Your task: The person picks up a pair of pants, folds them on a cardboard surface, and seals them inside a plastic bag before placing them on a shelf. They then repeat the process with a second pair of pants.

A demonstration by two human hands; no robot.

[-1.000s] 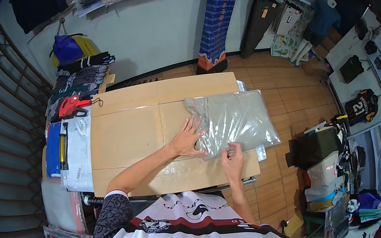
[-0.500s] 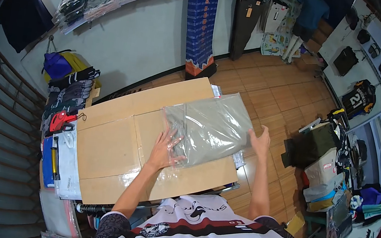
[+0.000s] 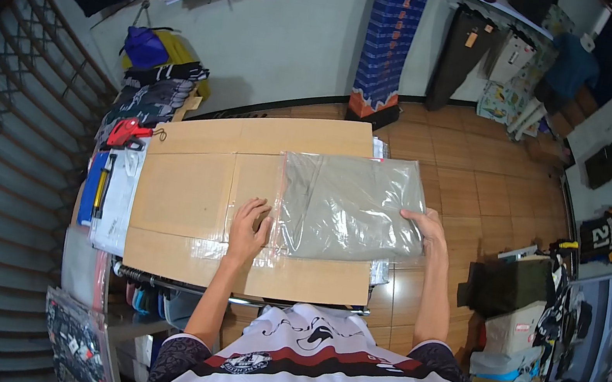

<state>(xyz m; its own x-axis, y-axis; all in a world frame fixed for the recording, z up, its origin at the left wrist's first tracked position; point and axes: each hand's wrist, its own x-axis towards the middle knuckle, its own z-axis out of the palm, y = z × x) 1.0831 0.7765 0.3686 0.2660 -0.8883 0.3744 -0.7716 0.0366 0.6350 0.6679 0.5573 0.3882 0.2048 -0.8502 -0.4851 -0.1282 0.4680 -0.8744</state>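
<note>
A folded grey-beige garment in a clear plastic bag [image 3: 351,205] lies flat on the cardboard sheet [image 3: 184,193]. Its glossy plastic extends past the cloth at the left end. My right hand [image 3: 429,230] grips the bag's right edge, thumb on top and the other fingers hidden beneath. Just off the bag's left edge, my left hand [image 3: 247,230] rests over the cardboard with loosely bent fingers, holding nothing.
Left of the cardboard lie a red tape dispenser [image 3: 126,133], a yellow-and-black tool [image 3: 101,182] and white plastic packets [image 3: 119,204]. Folded clothes [image 3: 146,102] are stacked behind them. A patterned pillar [image 3: 389,46] rises beyond the table; piled goods [image 3: 509,329] stand at right.
My left hand has come off the plastic and shifted left. My right hand has closed on the bag's right edge. The bag now lies straighter on the cardboard, and the view has turned.
</note>
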